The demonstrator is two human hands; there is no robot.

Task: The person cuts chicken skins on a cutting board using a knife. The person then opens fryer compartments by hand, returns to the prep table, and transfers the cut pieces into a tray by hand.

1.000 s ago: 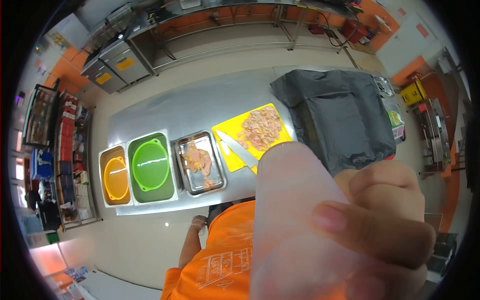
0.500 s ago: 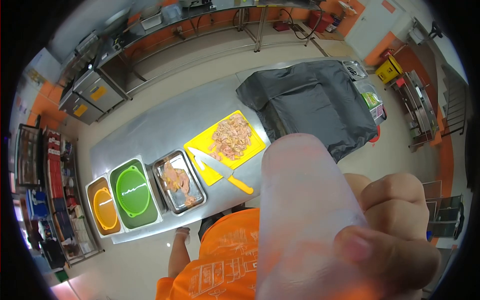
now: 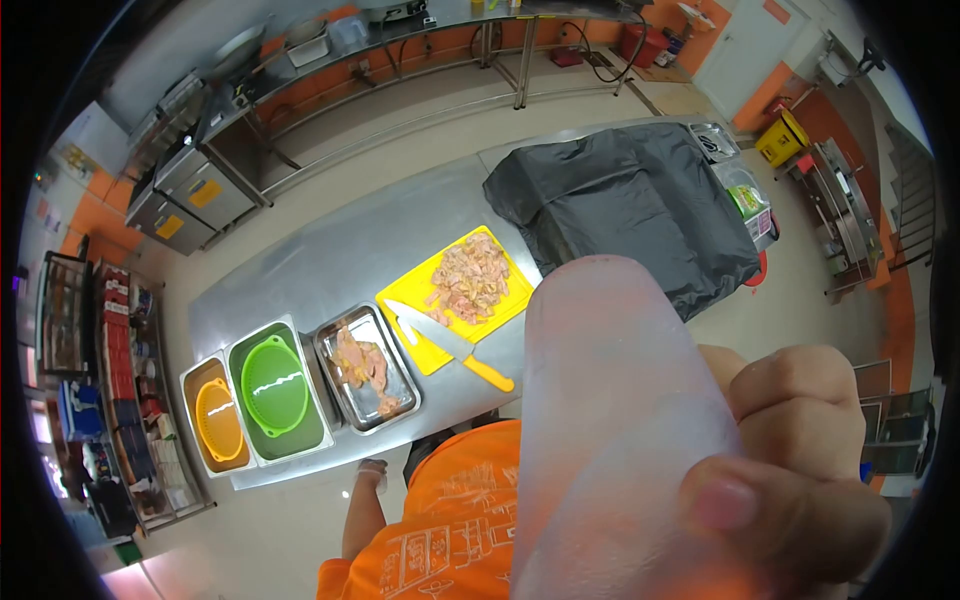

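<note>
Close to the camera, my right hand [image 3: 800, 470] is closed, with thumb and curled fingers gripping a pale, translucent, round-ended piece [image 3: 625, 400]. Its kind I cannot make out; it covers part of the view. My left hand [image 3: 372, 472] hangs low beside the orange shirt [image 3: 440, 510], below the table edge; its fingers are too small to read. On the steel table lies a yellow cutting board [image 3: 432, 358] with cut raw meat [image 3: 470, 280] and a yellow-handled knife [image 3: 488, 375]. Beside it, a steel tray [image 3: 408, 400] holds larger raw meat pieces [image 3: 362, 365].
Left of the tray, steel pans hold a green basket [image 3: 275, 385] and an orange basket [image 3: 218, 420]. A black plastic sheet [image 3: 630, 210] covers the table's right part. Shelves [image 3: 135, 400] stand at far left, a long counter [image 3: 420, 45] at the back.
The view has shifted slightly, so the table and its things sit a little further right. My right hand still grips the translucent piece and has moved slightly right in view.
</note>
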